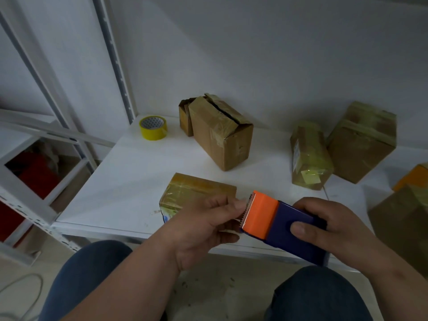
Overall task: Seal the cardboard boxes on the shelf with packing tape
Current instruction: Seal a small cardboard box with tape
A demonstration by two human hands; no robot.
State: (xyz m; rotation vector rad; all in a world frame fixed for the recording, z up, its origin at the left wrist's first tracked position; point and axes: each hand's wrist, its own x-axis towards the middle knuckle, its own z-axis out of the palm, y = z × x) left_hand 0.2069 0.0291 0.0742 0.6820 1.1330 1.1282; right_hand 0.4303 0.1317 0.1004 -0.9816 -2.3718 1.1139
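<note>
— What are the hands doing?
— The right hand (324,225) grips the blue and orange tape dispenser (281,225); the left hand (203,225) pinches at its toothed orange end.
— And the boxes?
— A flat taped box (196,191) lies on the white shelf (129,181) just behind the hands. A box with an open top seam (220,133) stands farther back, beside a yellow tape roll (153,127).
</note>
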